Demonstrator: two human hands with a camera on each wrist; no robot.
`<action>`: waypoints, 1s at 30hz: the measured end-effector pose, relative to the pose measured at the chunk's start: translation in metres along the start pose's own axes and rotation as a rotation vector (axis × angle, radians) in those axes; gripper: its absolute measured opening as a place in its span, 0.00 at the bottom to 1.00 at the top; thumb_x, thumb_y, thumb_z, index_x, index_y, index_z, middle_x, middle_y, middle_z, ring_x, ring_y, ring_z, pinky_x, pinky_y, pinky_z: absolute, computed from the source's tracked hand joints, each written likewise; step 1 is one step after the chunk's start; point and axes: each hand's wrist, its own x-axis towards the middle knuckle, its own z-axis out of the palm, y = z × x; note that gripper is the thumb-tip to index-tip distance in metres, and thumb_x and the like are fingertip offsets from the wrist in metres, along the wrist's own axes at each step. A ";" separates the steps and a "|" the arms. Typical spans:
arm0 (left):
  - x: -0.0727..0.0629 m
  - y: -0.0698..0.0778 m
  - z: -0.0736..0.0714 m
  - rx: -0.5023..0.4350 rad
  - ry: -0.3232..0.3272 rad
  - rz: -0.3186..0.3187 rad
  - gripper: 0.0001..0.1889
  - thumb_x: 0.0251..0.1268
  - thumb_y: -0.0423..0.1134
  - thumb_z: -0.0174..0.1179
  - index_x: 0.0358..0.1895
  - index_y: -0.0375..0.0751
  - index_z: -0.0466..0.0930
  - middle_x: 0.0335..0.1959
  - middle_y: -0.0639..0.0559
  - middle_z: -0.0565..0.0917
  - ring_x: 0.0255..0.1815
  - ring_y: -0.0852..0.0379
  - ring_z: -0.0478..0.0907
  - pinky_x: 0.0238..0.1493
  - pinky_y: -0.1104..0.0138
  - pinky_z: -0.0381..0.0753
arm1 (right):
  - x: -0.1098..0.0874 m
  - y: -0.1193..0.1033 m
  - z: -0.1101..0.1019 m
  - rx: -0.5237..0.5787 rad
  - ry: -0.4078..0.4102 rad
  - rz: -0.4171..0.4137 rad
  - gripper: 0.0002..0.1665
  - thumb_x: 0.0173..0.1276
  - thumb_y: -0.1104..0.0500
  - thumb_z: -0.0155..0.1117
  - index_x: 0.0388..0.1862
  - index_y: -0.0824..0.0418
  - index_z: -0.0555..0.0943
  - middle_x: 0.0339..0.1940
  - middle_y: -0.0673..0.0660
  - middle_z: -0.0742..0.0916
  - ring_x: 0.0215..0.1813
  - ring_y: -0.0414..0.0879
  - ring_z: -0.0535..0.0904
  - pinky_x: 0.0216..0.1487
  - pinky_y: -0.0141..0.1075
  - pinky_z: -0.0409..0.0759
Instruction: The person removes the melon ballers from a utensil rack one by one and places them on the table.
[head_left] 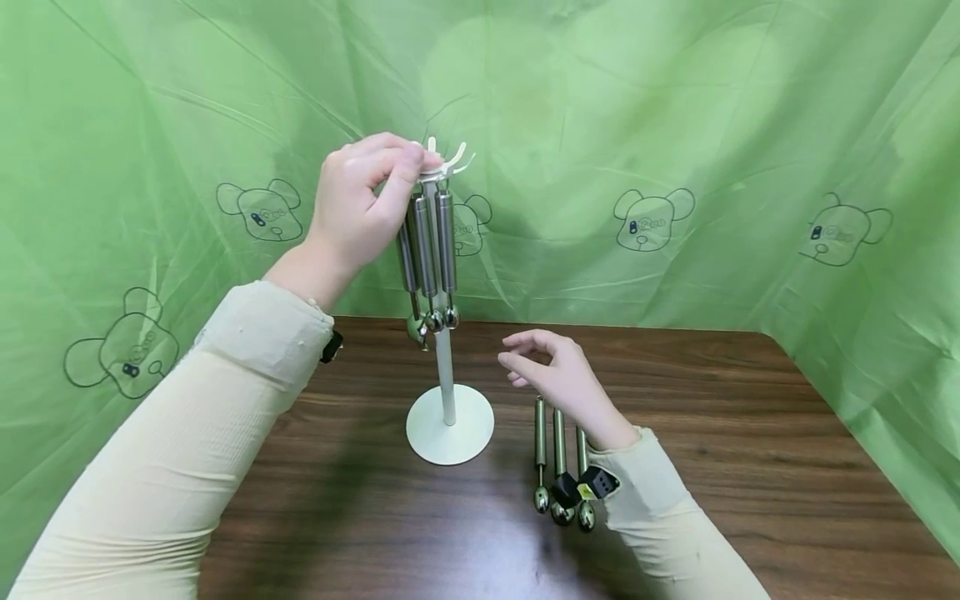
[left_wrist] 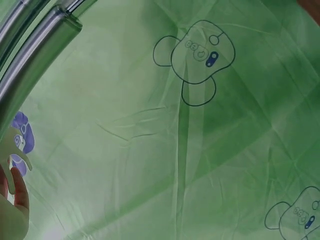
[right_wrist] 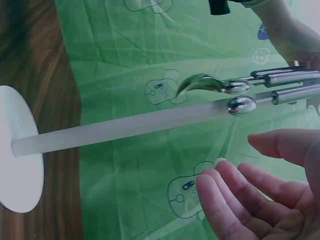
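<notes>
A white utensil stand (head_left: 446, 367) with a round base and curved hooks at its top carries several steel-handled utensils (head_left: 424, 246), their shiny metal ends hanging down. My left hand (head_left: 367, 187) grips the top of the stand at the hooks; in the left wrist view, its fingers (left_wrist: 21, 190) show beside a hook. To the right of the pole my right hand (head_left: 551, 371) is in the air with loosely bent fingers and nothing in them. Under that wrist, three similar utensils (head_left: 541, 442) lie side by side on the table, partly hidden by the hand and sleeve.
The brown wooden table (head_left: 697, 392) has its far edge close to a green curtain (head_left: 555, 167) printed with cartoon mouse heads. The curtain also runs along both sides. The stand's base (head_left: 450, 446) rests near the middle of the table.
</notes>
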 end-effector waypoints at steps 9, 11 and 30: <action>0.001 -0.001 0.005 -0.023 0.040 0.040 0.16 0.72 0.37 0.51 0.36 0.34 0.89 0.37 0.41 0.89 0.41 0.50 0.86 0.50 0.66 0.79 | 0.014 -0.022 -0.004 0.049 0.002 -0.020 0.20 0.68 0.57 0.66 0.55 0.66 0.80 0.47 0.65 0.87 0.38 0.43 0.87 0.45 0.37 0.86; 0.001 -0.001 0.005 -0.019 0.051 0.054 0.16 0.72 0.37 0.51 0.36 0.34 0.89 0.36 0.42 0.90 0.41 0.50 0.86 0.50 0.66 0.80 | 0.017 -0.029 -0.004 0.061 0.013 -0.025 0.20 0.68 0.57 0.66 0.55 0.66 0.80 0.49 0.64 0.87 0.39 0.44 0.87 0.46 0.37 0.86; 0.005 0.004 0.013 0.089 0.093 0.056 0.20 0.72 0.43 0.52 0.28 0.34 0.85 0.29 0.42 0.88 0.31 0.49 0.80 0.39 0.61 0.75 | 0.040 -0.062 0.005 0.197 0.031 -0.154 0.22 0.69 0.58 0.65 0.60 0.61 0.79 0.55 0.59 0.86 0.52 0.52 0.85 0.56 0.42 0.83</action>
